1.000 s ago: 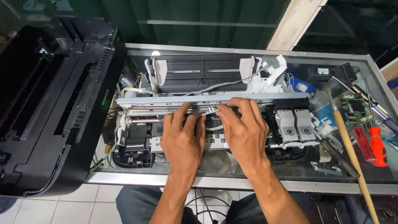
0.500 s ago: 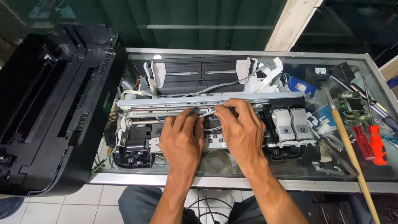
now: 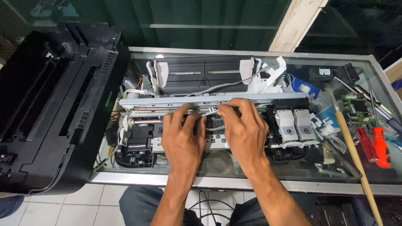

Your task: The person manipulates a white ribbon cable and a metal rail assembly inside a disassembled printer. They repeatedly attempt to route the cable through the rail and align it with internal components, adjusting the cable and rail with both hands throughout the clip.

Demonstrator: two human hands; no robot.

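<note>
Head view, looking down on a glass table (image 3: 251,183) with a metal rim. Stripped printer frame (image 3: 209,121) lying across the middle of it, long metal rail (image 3: 167,101) running along its top. Left hand (image 3: 183,140) resting on the frame just below the rail, fingers bent and close together, tips pressed at the rail's middle. Right hand (image 3: 243,130) just beside it, fingers curled, thumb and forefinger pinching a thin white cable (image 3: 211,112) at the rail. Two grey ink cartridges (image 3: 295,124) seated in the frame, right of the right hand. Black printer cover (image 3: 50,104) lying open left of the frame, overhanging the table's edge. Right of the frame: wooden stick (image 3: 351,146) lying slantwise, red screwdrivers (image 3: 374,144) beyond it, small green circuit board (image 3: 356,108) nearer the far rim. Tiled floor (image 3: 90,205) below the near rim.
</note>
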